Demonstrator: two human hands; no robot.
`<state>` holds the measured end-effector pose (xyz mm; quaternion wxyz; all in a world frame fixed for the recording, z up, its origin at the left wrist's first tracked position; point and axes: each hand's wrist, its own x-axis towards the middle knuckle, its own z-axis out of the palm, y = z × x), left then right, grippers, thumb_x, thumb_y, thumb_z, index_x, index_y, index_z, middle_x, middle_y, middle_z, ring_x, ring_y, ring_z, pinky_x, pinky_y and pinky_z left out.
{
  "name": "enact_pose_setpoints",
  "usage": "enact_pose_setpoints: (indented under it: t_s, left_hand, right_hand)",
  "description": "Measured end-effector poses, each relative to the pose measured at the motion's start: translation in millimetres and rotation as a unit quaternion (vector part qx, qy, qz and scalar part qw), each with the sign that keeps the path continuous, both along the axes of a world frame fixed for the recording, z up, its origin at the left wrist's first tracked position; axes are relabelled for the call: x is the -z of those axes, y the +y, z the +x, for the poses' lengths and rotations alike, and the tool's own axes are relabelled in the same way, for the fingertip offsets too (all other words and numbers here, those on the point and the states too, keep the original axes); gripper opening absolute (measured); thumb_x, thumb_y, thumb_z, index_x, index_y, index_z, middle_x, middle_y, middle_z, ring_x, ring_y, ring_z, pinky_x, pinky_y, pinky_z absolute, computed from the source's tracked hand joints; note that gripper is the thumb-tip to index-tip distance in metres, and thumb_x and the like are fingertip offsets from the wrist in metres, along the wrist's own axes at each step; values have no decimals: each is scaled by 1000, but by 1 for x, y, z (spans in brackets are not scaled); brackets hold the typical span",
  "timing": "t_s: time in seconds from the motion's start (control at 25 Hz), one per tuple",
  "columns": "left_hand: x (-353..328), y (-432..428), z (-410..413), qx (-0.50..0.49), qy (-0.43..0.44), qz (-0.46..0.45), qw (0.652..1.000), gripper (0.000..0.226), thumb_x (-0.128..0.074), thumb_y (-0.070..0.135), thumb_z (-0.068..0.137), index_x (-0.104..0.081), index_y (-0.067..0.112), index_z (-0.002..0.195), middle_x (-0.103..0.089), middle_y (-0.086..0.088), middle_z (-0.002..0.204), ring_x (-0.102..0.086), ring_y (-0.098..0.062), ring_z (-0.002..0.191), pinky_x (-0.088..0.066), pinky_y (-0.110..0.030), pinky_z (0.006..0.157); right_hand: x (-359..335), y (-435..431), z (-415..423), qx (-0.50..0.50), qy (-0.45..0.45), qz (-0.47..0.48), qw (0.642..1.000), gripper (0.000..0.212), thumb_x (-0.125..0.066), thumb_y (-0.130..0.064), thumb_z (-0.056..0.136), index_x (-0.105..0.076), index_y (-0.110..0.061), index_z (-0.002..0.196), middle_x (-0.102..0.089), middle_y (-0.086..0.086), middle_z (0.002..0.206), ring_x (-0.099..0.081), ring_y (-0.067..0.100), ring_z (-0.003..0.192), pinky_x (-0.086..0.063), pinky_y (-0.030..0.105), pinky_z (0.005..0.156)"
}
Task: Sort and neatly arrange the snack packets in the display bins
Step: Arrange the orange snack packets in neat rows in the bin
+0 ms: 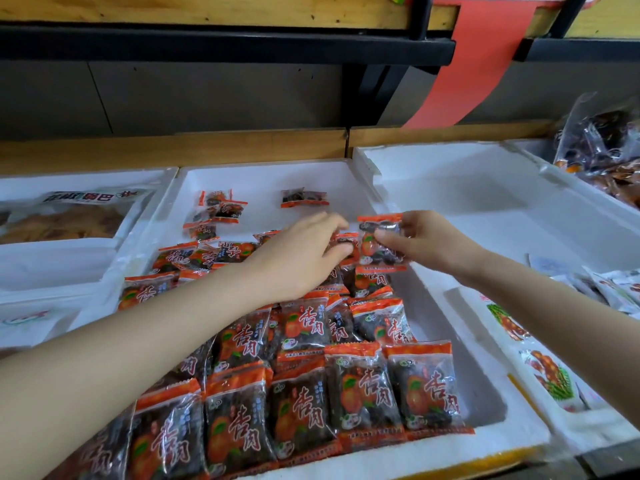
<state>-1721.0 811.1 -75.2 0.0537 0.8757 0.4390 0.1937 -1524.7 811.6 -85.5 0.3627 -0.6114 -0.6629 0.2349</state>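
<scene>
Light was diffuse and fairly bright, source not evident. The white foam bin ran near clipping, with soft shadow in its near right corner. Small glints showed on packets in its near rows. The shelf panel behind the bin was dim. Edges bowed from the wide-angle lens, and bags right of the bin were soft.

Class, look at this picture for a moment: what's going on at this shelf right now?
A person is tidying orange-and-black plastic snack packets in a white foam display bin. The right hand pinches a raised packet over the middle of the bin. The left hand reaches in beside it, fingers curled round a second packet. Toward the front, neat overlapping rows are already laid. At the back, a few loose packets lie scattered, not yet arranged.
</scene>
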Motion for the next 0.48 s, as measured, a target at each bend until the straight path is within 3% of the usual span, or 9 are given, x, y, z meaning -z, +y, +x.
enact_pose_setpoints:
  t_s: [0.08,0.16,0.28,0.36,0.48]
  left_hand:
    - [8,-3,-15,17,116,22,993,41,-39,39,100,-44,24,137,-45,7,139,-39,-12,129,-28,-30,106]
    - [15,-6,-24,24,180,15,983,44,-38,41,100,-40,25,141,-41,8,142,-34,-11,133,-25,-32,110]
    - [21,-7,-28,27,188,11,982,46,-36,41,100,-37,24,143,-39,7,142,-34,-12,132,-27,-34,110]
    - [25,-8,-28,25,185,16,982,45,-35,40,101,-36,24,143,-38,6,142,-34,-13,131,-26,-33,110]
    - [28,-9,-28,29,185,24,982,45,-34,40,101,-35,23,143,-37,6,142,-33,-13,131,-25,-34,111]
  right_hand:
    - [8,7,-1,-14,-59,-36,998,25,-64,-31,87,-65,-5,90,-69,17,88,-61,20,71,-48,33,69]
    - [14,11,-7,-32,-70,-65,995,35,-64,-31,87,-59,-3,107,-67,16,91,-58,19,74,-45,33,73]
    - [21,13,-15,-29,-117,-63,991,49,-63,-33,88,-47,-8,127,-56,8,98,-53,17,84,-42,30,81]
    - [24,11,-17,-25,-166,-19,986,53,-60,-33,90,-41,-11,134,-50,9,116,-50,15,90,-37,23,84]
    - [27,3,-17,-40,-250,71,965,40,-53,-33,94,-47,-18,131,-42,7,128,-48,18,107,-32,22,93]
